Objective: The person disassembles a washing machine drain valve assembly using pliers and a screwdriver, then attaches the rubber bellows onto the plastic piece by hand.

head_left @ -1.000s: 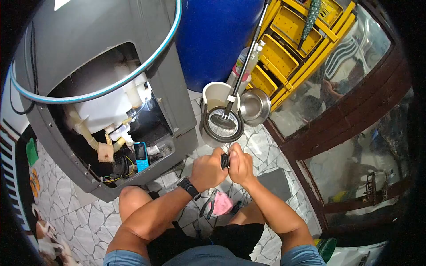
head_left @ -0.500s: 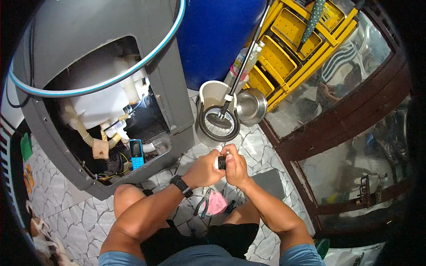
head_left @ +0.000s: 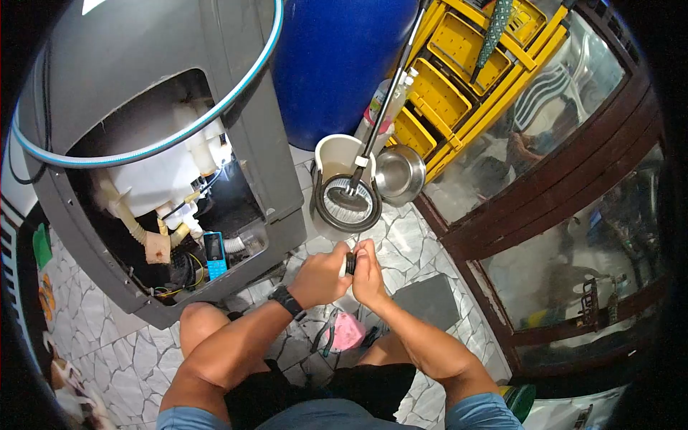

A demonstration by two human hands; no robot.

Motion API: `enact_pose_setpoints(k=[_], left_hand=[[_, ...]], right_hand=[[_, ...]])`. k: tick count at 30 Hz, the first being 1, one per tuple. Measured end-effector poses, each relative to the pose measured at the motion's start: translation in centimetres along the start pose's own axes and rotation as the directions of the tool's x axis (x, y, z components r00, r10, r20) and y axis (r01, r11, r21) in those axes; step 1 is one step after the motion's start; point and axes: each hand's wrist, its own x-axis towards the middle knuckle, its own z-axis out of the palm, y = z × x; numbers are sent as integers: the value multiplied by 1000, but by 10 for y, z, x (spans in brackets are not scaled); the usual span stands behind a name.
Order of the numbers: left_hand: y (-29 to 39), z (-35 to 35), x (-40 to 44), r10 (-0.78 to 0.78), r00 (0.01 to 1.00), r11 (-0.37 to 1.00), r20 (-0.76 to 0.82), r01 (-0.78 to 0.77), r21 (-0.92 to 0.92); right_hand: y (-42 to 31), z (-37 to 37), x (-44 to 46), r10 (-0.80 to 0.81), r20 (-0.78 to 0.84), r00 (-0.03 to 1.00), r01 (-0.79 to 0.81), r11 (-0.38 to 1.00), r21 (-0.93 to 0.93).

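Between my two hands is a small round part, black with a pale side [head_left: 350, 264]; its exact kind is too small to tell. My left hand [head_left: 320, 276], with a dark watch on the wrist, is closed around its left side. My right hand [head_left: 369, 278] pinches the black side with thumb and fingers. Below them on the floor lie pliers with dark handles [head_left: 327, 335] and a pink object [head_left: 347, 332]. To the left stands a grey machine housing [head_left: 269, 165] with an open panel, showing a white tank [head_left: 161, 175], hoses and wires. A blue keypad phone [head_left: 215, 256] rests at the opening's lower edge.
Ahead is a pale bucket [head_left: 335, 150] with a mop [head_left: 351, 197], beside a metal bowl [head_left: 400, 175]. Behind them stand a blue drum [head_left: 337, 64] and a folded yellow step ladder [head_left: 441, 93]. A brown-framed glass door [head_left: 530, 193] borders the right. A grey flat plate [head_left: 428, 302] lies on the tiles.
My hands stay closed on the small part, and the right fingers have shifted around it, covering more of its black side. The view has moved slightly.
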Motion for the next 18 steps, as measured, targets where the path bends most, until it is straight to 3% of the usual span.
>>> enact_pose_setpoints(k=[1, 4, 5, 6, 8, 9, 10, 11, 12, 13, 14, 16, 17, 18], left_hand=[[-5, 5, 0, 19, 1000, 1000, 4, -19, -11], [1, 12, 2, -7, 995, 1000, -95, 8, 16], [4, 12, 2, -58, 995, 998, -85, 60, 12], [4, 13, 4, -54, 995, 998, -83, 55, 13], [-1, 11, 6, -181, 980, 983, -81, 177, -47], [-7, 10, 8, -199, 979, 965, -46, 188, -181], [-7, 4, 12, -198, 979, 966, -52, 186, -180], [-9, -2, 15, -244, 937, 799, 250, 341, -496], [-8, -7, 15, -159, 833, 508, 530, 529, -679], [-3, -10, 13, -142, 838, 422, 527, 533, -733], [5, -10, 13, -134, 836, 420, 532, 534, -734], [17, -12, 12, -311, 858, 494, 409, 514, -702], [14, -6, 8, -361, 860, 535, 361, 508, -675], [12, -4, 7, -363, 861, 537, 357, 506, -675]], right_hand=[[7, 3, -7, 127, 53, 990, -129, 991, 26], [31, 0, 5, 195, 173, 965, -216, 970, 110], [39, -3, 13, 331, 244, 911, -362, 928, 93], [23, -10, 21, 331, 239, 913, -361, 928, 95], [-31, -26, 28, 263, 230, 937, -148, 895, -420], [-34, -34, 27, -152, 227, 962, 241, 865, -441], [-33, -44, 34, -157, 229, 961, 246, 864, -440], [-32, -54, 45, -404, 376, 834, 531, 772, -348], [-33, -58, 54, -609, 485, 628, 760, 613, -216], [-39, -60, 62, -630, 483, 608, 768, 620, -159], [-37, -59, 59, -624, 484, 613, 765, 621, -168], [-35, -44, 51, -409, 381, 829, 496, 853, -164], [-36, -38, 42, -293, 346, 891, 368, 914, -172], [-36, -33, 38, -298, 347, 889, 372, 913, -169]])
